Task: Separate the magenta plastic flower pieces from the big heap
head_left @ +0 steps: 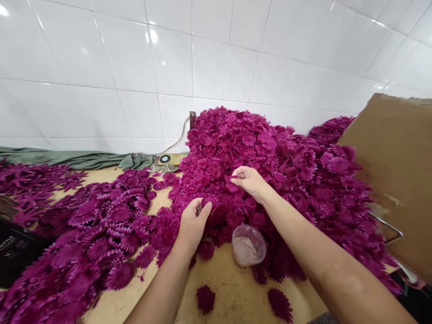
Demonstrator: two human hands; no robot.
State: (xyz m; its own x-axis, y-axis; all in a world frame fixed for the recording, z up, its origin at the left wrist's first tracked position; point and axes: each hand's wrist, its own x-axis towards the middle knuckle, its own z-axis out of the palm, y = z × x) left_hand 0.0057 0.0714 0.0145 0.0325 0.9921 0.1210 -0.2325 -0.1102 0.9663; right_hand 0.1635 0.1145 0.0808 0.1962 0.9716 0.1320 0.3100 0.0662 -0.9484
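My right hand (249, 182) reaches over the large heap of magenta artificial flowers (243, 139), its thumb and fingertips pinched on a magenta flower petal piece (232, 179). Only part of that piece shows between the fingers. Lower and to the left, my left hand (195, 221) hovers at the heap's near edge. Its fingers are loosely curled and the thumb stands apart, with nothing visible between them. Below both hands, a clear round plastic tub (249, 245) holds a whitish-pink substance and stands against the flowers.
Another pile of magenta flowers (97, 234) spreads over the left of the tan tabletop (232, 292). Two loose flowers lie near the front edge. A cardboard sheet (394, 180) leans at right. Green cloth (67, 157) and a yellowish device (173, 159) lie along the tiled wall.
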